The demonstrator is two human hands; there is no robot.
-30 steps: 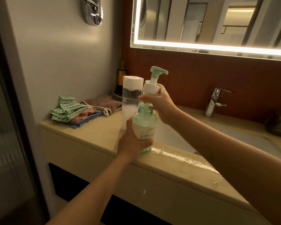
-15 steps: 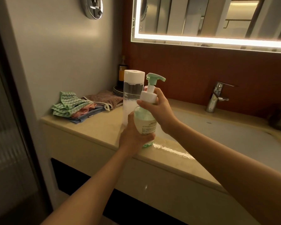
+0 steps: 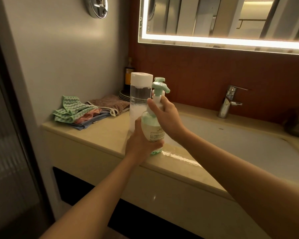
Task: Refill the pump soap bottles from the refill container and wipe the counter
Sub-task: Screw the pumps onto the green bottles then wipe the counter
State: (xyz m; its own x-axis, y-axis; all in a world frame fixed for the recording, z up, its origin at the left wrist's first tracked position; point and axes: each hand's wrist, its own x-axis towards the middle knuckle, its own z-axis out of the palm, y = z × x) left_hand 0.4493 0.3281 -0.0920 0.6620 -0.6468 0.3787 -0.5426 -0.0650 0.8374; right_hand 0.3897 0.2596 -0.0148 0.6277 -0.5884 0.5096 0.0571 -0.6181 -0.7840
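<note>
A green pump soap bottle point(image 3: 152, 130) stands on the beige counter point(image 3: 97, 135) at the sink's near-left corner. My left hand point(image 3: 140, 142) grips its body from the left. My right hand point(image 3: 164, 114) holds the white collar of its mint pump head point(image 3: 160, 87), which sits on the bottle's neck. Behind it stands the tall clear refill container point(image 3: 139, 99) with a white cap, partly filled. A second pump head point(image 3: 158, 79) shows just behind the first; its bottle is hidden.
Folded cloths point(image 3: 86, 112) lie at the counter's left back. Stacked plates point(image 3: 125, 95) and a dark bottle point(image 3: 129, 75) stand in the corner. The sink basin point(image 3: 240, 142) and faucet point(image 3: 229, 100) are to the right. A wet patch point(image 3: 178, 156) shines on the front edge.
The pump head, held above the open bottle a second ago, has come down onto the neck. My right hand has shifted its grip on the collar. My left hand keeps holding the bottle.
</note>
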